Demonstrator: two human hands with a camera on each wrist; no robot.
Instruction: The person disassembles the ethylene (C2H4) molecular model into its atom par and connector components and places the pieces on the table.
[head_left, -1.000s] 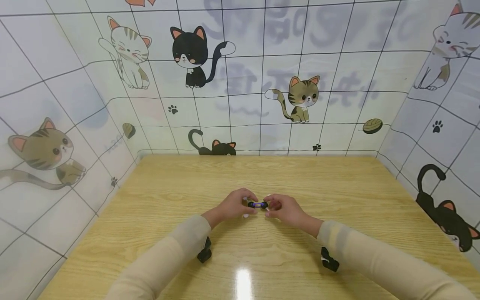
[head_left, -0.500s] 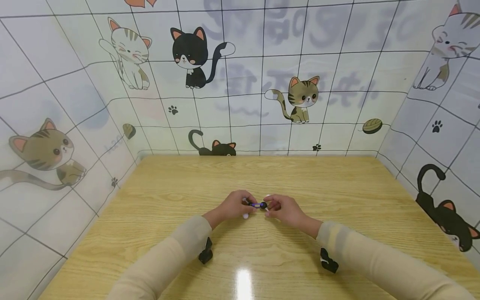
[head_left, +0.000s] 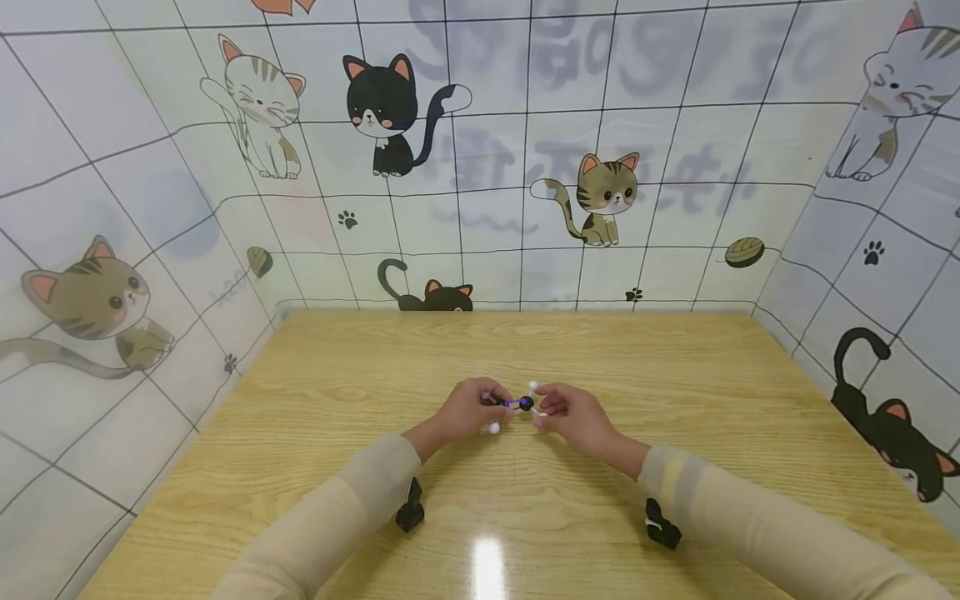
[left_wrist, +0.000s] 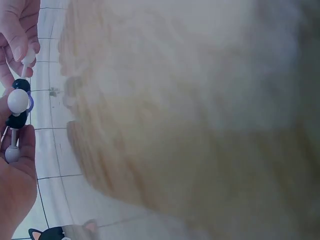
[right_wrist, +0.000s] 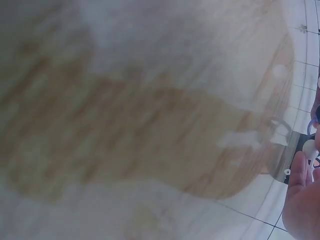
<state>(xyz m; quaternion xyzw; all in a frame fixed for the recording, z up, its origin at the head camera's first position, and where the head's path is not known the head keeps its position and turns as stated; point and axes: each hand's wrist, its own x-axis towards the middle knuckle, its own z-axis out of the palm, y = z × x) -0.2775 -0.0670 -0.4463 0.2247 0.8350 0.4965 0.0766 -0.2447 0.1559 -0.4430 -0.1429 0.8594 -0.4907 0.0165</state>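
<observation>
A small ball-and-stick molecular model (head_left: 527,403) is held between both hands above the middle of the table. It has black balls joined by purple links, with white balls on pale sticks at its ends. My left hand (head_left: 467,408) grips the left end, its fingers hiding much of one black ball; a white ball (head_left: 493,427) shows below them. With fingers and thumb, my right hand (head_left: 581,421) pinches a white-tipped stick at the right end. Another white ball (head_left: 532,385) points up beside its fingertips. The left wrist view shows the white ball (left_wrist: 18,101) close up.
The wooden tabletop (head_left: 360,358) is glossy, with a bright reflection near the front. Cloth walls printed with cats (head_left: 382,117) enclose its back and sides. Dark wrist-camera pieces (head_left: 410,508) hang under both sleeves.
The model has tilted: its right black ball has risen slightly, and the upper white ball now shows more clearly. The right fingers have shifted slightly, while both arms stay nearly in place.
</observation>
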